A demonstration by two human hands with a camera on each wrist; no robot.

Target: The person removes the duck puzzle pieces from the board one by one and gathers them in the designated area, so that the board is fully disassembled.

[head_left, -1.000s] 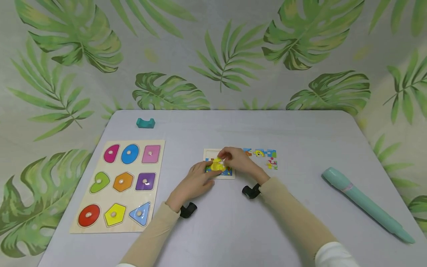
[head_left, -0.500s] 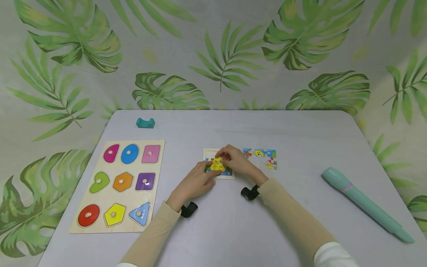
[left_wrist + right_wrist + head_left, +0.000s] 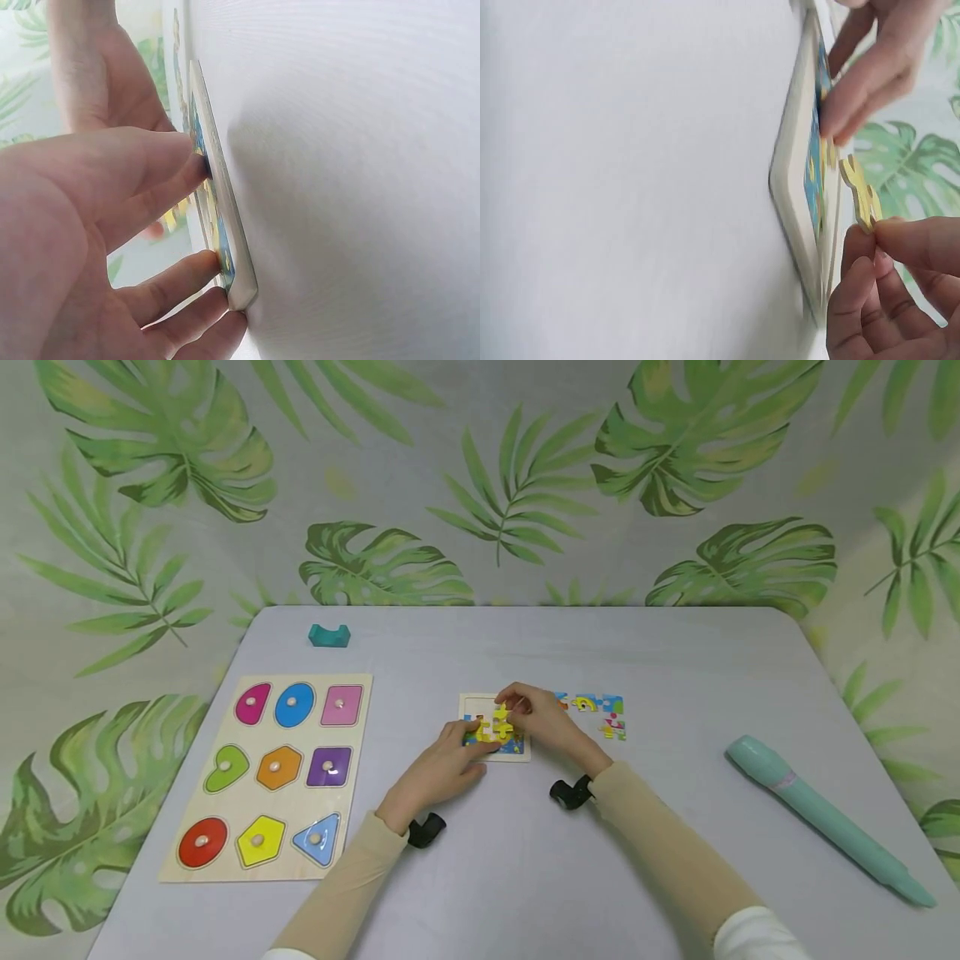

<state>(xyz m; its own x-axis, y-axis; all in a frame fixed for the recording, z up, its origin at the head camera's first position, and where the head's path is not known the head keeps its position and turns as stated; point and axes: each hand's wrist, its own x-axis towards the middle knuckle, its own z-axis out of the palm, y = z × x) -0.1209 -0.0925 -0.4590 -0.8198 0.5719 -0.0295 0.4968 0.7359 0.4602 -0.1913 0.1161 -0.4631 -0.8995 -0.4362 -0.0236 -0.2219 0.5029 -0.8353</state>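
Observation:
A small wooden jigsaw tray [image 3: 519, 758] with a pale frame and blue and yellow pieces in it lies mid-table. My left hand [image 3: 444, 764] rests on its left side, fingers stretched out over the pieces; in the left wrist view its fingertips [image 3: 201, 262] touch the tray's face and edge. My right hand [image 3: 546, 722] pinches a yellow jigsaw piece [image 3: 861, 191] between thumb and fingertips. That piece is raised off the tray and tilted, as the right wrist view shows. In the head view it overlaps the tray's right half. Part of the tray is hidden under both hands.
Several loose jigsaw pieces [image 3: 587, 702] lie right of the tray, one pink and yellow piece [image 3: 612, 727] nearer. At left is a wooden shape board [image 3: 251, 802] with knobbed shapes. A teal block [image 3: 329, 636] sits behind it; a long mint-green pen-shaped object [image 3: 828, 818] lies at right.
My right hand has shifted slightly right with the yellow piece, which now stands apart from the yellow pieces in the tray. The left hand keeps its place.

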